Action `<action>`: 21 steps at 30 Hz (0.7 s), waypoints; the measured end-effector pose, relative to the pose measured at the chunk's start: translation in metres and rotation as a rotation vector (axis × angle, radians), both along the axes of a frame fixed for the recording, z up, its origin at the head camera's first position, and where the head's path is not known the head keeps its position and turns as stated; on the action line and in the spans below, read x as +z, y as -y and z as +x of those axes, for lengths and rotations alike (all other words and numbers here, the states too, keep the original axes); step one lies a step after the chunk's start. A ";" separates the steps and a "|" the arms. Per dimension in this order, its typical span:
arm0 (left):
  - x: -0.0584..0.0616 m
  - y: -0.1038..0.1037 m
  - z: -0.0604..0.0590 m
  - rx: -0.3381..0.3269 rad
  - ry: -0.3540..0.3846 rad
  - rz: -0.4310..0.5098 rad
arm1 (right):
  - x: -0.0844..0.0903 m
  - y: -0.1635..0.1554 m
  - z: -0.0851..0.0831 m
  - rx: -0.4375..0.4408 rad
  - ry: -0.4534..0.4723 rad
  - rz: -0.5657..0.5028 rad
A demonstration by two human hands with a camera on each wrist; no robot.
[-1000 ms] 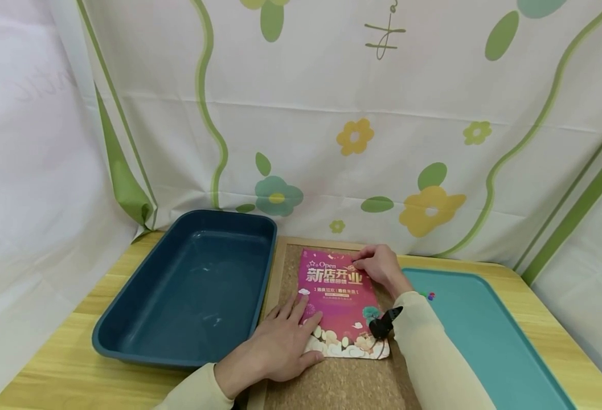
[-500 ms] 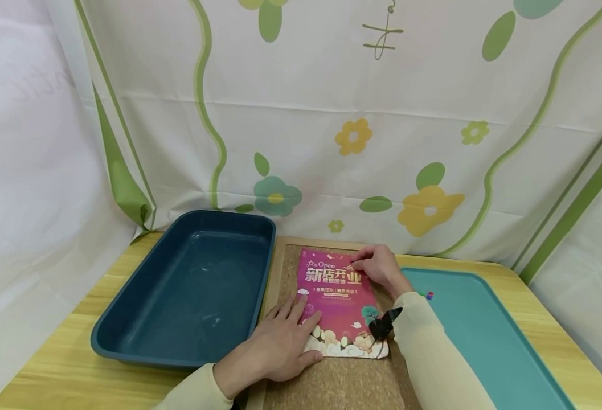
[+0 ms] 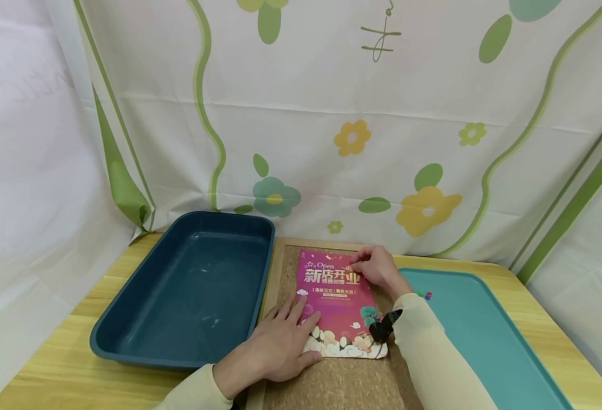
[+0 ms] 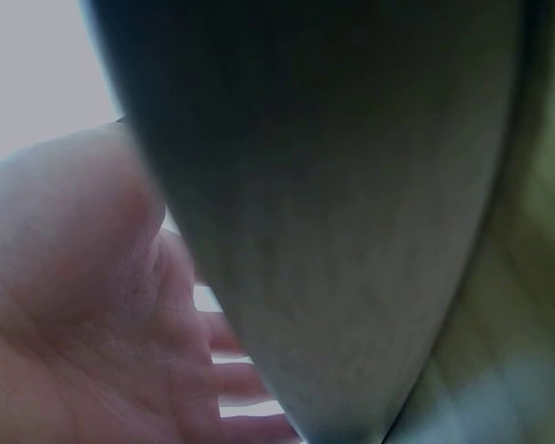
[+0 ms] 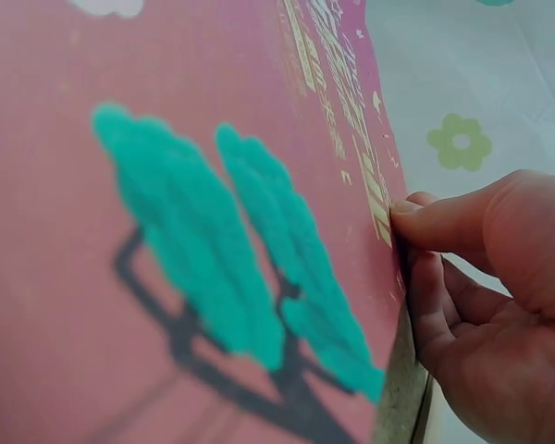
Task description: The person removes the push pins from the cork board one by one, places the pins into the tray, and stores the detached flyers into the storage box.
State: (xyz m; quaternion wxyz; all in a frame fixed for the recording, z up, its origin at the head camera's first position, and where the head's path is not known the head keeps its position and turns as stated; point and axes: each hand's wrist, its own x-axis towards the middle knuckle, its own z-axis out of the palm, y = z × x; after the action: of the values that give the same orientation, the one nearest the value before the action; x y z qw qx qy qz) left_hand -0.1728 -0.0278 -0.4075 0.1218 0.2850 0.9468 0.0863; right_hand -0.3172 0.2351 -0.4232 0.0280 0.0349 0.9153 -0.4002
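Right fingertips: thumb and forefinger of the right hand [image 3: 377, 269] are curled and pinched together on the top right corner of the pink rectangular paper flyer [image 3: 339, 299]; whether a pin sits between them cannot be told, since the pinch hides it in both the head and right wrist views [image 5: 486, 305].

Left fingers: the left hand [image 3: 280, 344] lies flat, fingers straight and spread, pressing the flyer's lower left corner down; it curls round nothing.

Flyer: it lies flat on the brown cork board with a pale wooden frame [image 3: 342, 384], in the board's far half, long axis running from the near edge toward the far edge, its top just short of the far frame rail.

Key relation: the two hands sit on diagonally opposite corners of the flyer, the right at the far right, the left at the near left, so the sheet is held along its diagonal; the right hand is the one at the far corner.

Outward: a deep dark blue plastic tub [image 3: 188, 285] stands just beside the board's left rail; a shallow teal plastic tray [image 3: 485, 341] lies along its right side, with small coloured pushpins [image 3: 426, 295] near the tray's far left corner, close to the right sleeve.

Bench: a light wooden table [image 3: 54, 370] carries it all, backed by a flowered cloth.
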 end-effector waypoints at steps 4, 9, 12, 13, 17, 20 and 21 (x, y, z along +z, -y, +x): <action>-0.001 -0.002 -0.001 -0.005 0.013 0.009 | 0.002 -0.004 0.002 -0.008 0.009 -0.002; 0.000 -0.001 -0.001 0.010 0.024 0.003 | 0.008 -0.008 0.004 -0.006 -0.004 -0.009; -0.001 0.001 0.000 0.012 0.019 0.001 | 0.011 -0.010 0.007 -0.006 -0.014 0.005; -0.001 0.002 0.000 0.007 0.014 0.004 | 0.013 -0.011 0.009 -0.009 -0.024 0.019; -0.002 0.001 0.000 -0.010 0.001 0.014 | 0.022 -0.020 0.018 -0.019 -0.059 0.050; -0.002 0.001 0.000 -0.006 0.001 0.015 | 0.030 -0.025 0.023 -0.008 -0.083 0.040; -0.001 0.001 0.000 -0.005 0.001 0.015 | 0.033 -0.027 0.025 -0.002 -0.092 0.031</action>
State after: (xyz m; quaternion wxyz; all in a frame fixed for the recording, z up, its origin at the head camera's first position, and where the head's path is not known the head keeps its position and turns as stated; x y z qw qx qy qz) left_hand -0.1733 -0.0290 -0.4087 0.1206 0.2881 0.9454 0.0933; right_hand -0.2924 0.2623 -0.3904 -0.0149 0.0178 0.9217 -0.3871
